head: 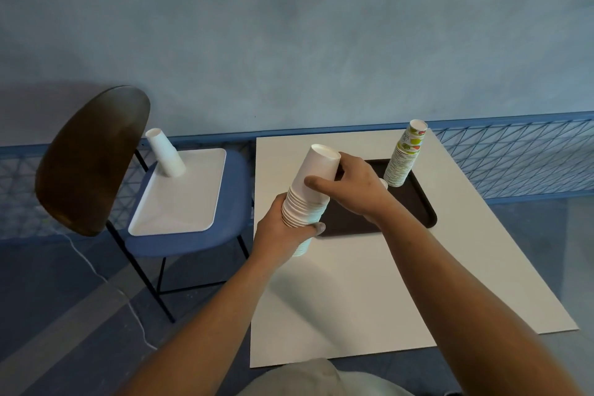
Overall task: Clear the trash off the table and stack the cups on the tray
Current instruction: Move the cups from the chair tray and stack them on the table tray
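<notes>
- We see the left hand (283, 233) grasping the lower part of a tall stack of plain white paper cups (310, 193), fingers and thumb wrapped round the bunched rims.
- The right hand (352, 186) grips the top cup of that same stack, thumb on the near side and fingers curled round the far side.
- The white stack is inverted, bases up, and leans slightly left. It sits over the white rectangular table (353, 292), at the near-left corner of the dark brown plastic tray (418, 206).
- We cannot tell if the stack's lower end touches the table.
- The dark tray lies flat on the far half of the table.
- A second tall stack of paper cups with a green and red fruit print (405, 154) stands upright on the tray's far-right part, also bases up, well apart from both hands.
- A small white thing (384, 182) peeks out just behind the right hand on the tray. It is too hidden to identify.
- To the left of the table is a chair with a blue seat and a dark wooden back (93, 157).
- A white rectangular tray (180, 202) lies on the chair seat, with a short stack of white cups (165, 154) on it, tilted.
- A blue mesh railing (514, 161) runs behind the table and chair.
</notes>
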